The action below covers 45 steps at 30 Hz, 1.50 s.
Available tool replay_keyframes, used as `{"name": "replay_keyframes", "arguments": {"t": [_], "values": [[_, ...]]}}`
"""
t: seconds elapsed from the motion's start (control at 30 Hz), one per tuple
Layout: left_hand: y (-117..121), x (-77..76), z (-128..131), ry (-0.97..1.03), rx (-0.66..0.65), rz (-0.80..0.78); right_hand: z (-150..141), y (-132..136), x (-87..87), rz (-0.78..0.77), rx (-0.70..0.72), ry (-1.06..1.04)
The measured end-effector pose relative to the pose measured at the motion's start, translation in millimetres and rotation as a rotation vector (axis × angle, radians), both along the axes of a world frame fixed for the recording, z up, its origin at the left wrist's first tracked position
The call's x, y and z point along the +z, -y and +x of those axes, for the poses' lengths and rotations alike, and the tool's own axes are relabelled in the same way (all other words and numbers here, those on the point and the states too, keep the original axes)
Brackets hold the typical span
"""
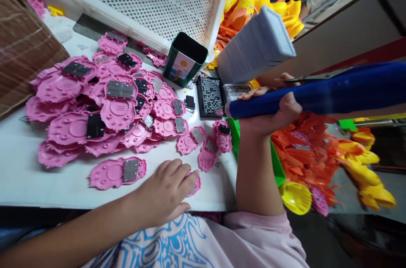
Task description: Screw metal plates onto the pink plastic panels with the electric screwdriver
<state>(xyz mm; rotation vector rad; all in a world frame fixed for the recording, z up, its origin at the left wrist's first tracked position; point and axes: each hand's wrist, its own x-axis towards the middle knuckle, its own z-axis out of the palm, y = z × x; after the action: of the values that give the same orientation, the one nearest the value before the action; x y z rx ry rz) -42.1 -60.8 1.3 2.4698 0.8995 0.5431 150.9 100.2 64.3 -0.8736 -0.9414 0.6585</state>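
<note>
My right hand (pixel 282 111) is wrapped round a long blue electric screwdriver (pixel 317 97). Its tip is at the front right corner of a black tray (pixel 211 97) filled with rows of small screws; contact with a screw cannot be made out. On the table's front part, my left hand (pixel 166 187) has its fingers over a pink plastic part (pixel 194 185), holding it against the white surface and hiding most of it. A pink part with a grey cover (pixel 119 173) lies left of that hand. Three more pink parts (pixel 189 140) lie just beyond it.
A big heap of pink parts (pixel 117 111) covers the left, beside a cardboard box (pixel 25 39). Behind stand a white perforated crate (pixel 152 1), a green tin (pixel 185 61) and a white block (pixel 253 44). Orange pieces (pixel 304 162) and a yellow cup (pixel 295 197) lie at right.
</note>
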Motion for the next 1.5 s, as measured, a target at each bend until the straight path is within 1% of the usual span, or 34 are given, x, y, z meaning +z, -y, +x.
{"name": "replay_keyframes", "arguments": {"t": [0.13, 0.23, 0.3, 0.37, 0.47, 0.53, 0.63, 0.8, 1.0, 1.17, 1.3, 1.43, 1.5], "values": [[0.3, -0.9, 0.9, 0.015, 0.014, 0.004, 2.4, 5.6, 12.8, 0.056, -0.024, 0.031], [-0.7, -1.4, 1.4, 0.026, 0.018, -0.011, 5.4, 23.5, 29.1, 0.099, -0.025, 0.027], [-1.6, -2.0, 1.9, 0.052, 0.021, -0.015, 8.8, 43.7, 39.1, 0.080, 0.041, 0.029], [-2.6, -2.6, 2.2, 0.093, 0.019, -0.027, 12.5, 68.0, 44.5, -0.018, 0.162, 0.079], [-4.0, -2.9, 2.2, 0.136, 0.027, -0.069, 13.8, 104.2, 40.8, -0.142, 0.306, 0.103], [-4.8, -2.7, 2.0, 0.147, 0.043, -0.098, 10.6, 123.1, 32.9, -0.145, 0.353, 0.093], [-5.8, -2.2, 2.5, 0.152, 0.061, -0.132, 3.4, 140.0, 21.0, -0.125, 0.364, 0.091], [-5.9, -3.3, 4.6, 0.156, 0.065, -0.146, -1.4, 147.2, 11.8, -0.091, 0.354, 0.075], [-5.1, -4.7, 5.4, 0.161, 0.067, -0.166, 0.1, 149.0, 7.6, -0.150, 0.353, 0.071], [-5.8, -2.8, 5.9, 0.141, 0.062, -0.177, -1.2, 149.0, 8.3, -0.154, 0.367, 0.074], [-5.9, -3.3, 5.4, 0.141, 0.056, -0.171, -3.6, 145.1, 10.1, -0.154, 0.341, 0.096], [-5.5, -3.3, 4.8, 0.145, 0.053, -0.163, -4.6, 145.4, 11.5, -0.140, 0.401, 0.111], [-4.5, -3.2, 5.6, 0.144, 0.054, -0.154, -5.6, 148.7, 13.1, -0.159, 0.409, 0.115]]}}
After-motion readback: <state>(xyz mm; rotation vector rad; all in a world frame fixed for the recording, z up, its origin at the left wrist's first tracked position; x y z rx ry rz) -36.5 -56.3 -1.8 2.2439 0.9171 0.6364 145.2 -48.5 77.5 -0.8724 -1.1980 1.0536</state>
